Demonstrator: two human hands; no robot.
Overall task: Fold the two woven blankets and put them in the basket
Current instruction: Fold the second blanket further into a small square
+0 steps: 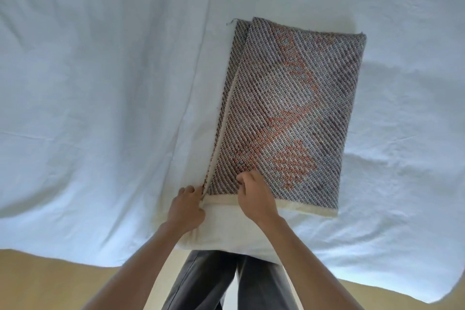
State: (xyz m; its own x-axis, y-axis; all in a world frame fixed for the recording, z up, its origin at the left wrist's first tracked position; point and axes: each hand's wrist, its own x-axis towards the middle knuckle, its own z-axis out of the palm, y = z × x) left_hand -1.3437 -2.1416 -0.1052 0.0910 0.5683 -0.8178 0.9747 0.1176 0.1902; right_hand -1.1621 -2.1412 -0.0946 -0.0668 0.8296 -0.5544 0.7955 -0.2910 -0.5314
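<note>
A woven blanket (pixel 284 108), grey with an orange pattern and a cream border, lies folded into a long rectangle on a white sheet. Its layers are slightly offset along the left edge. My left hand (pixel 187 206) grips the near left corner of the blanket, fingers curled round the edge. My right hand (pixel 254 196) pinches the top layer just right of that corner, near the cream border. A cream part of the blanket (pixel 221 229) hangs over the near edge of the bed. Only this one blanket is in view, and no basket.
The white sheet (pixel 100 83) covers a wide flat bed all round the blanket. Its near edge hangs over a tan floor (pixel 50 284). My legs in grey trousers (pixel 226 284) stand against the bed.
</note>
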